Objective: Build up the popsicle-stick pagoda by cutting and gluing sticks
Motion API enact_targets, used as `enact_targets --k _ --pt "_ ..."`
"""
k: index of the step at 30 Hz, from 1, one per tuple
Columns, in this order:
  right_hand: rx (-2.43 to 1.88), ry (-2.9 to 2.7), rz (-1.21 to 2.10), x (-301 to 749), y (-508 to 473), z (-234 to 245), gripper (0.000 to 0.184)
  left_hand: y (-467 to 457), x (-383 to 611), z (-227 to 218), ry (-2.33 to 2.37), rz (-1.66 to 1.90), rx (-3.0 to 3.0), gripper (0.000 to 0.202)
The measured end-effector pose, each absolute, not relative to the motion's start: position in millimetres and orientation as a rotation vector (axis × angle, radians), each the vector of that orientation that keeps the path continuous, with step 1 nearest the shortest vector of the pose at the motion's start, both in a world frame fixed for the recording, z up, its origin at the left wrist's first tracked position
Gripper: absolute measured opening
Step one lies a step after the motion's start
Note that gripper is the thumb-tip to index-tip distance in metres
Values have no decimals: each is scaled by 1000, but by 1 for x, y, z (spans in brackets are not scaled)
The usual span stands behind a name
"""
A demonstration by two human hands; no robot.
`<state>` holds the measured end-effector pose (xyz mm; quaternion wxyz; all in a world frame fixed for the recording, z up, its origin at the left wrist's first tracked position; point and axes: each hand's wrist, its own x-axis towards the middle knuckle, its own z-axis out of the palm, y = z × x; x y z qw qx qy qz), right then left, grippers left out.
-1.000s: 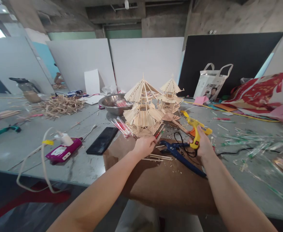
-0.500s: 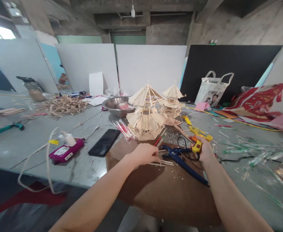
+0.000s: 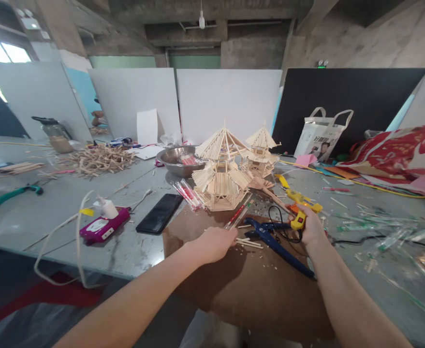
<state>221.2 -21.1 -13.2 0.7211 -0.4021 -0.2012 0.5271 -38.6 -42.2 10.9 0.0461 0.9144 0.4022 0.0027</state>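
Note:
In my right hand [image 3: 313, 231] is a yellow hot glue gun [image 3: 298, 220], gripped at the handle, its front toward the model. My left hand [image 3: 215, 245] is closed low over the brown board [image 3: 256, 299]; its fingertips are partly hidden, and whether they pinch a stick I cannot tell. Short wooden sticks [image 3: 251, 245] lie just right of its fingers. Between my hands rests a blue-handled cutter [image 3: 275, 246], with a black cord [image 3: 283, 233] looped over it. Beyond stands a tiered pavilion model [image 3: 222, 186] of thin sticks. A clear wrapper with red print [image 3: 237, 216] lies before it.
A second stick pavilion [image 3: 261, 152] and a metal bowl [image 3: 178, 164] stand behind. To the left are a black phone [image 3: 159, 212], a purple power strip [image 3: 101, 227] with a looping white cable, and a stick pile [image 3: 98, 159]. Plastic wrappers [image 3: 386, 237] litter the right.
My left hand has shifted slightly left and down, off the sticks, with its fingers now lower. My right hand keeps the glue gun in nearly the same place. The view has turned slightly.

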Motion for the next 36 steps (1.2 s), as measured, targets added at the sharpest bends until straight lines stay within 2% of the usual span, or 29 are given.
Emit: enact_targets --k 3,8,11,16,22,25,27,30,36 --pt "-897 -429 1160 220 -21 -13 20 -36 -43 29 1307 330 2650 23" --pt "-886 -435 1155 218 -21 -11 19 -10 -39 67 1210 1316 2068 30" --pt "-886 -432 1158 218 -22 -11 18 9 -30 80 1027 1502 1717 34" --pt "-896 -415 1159 218 -23 -9 16 27 -19 84 960 1466 1320 19" --pt "-890 -438 1167 219 -22 -11 17 26 -17 84 847 1382 1114 14" --pt "-878 -467 1159 221 -21 -13 20 20 -23 81 742 1315 1124 18" --pt "-872 -472 1159 222 -21 -14 21 14 -31 76 744 1222 1229 21" --pt "-873 -471 1161 222 -20 -14 21 8 -46 63 1004 1069 1523 20" --pt "-894 -479 1158 220 -22 -12 18 2 -62 31 1477 529 2293 31"
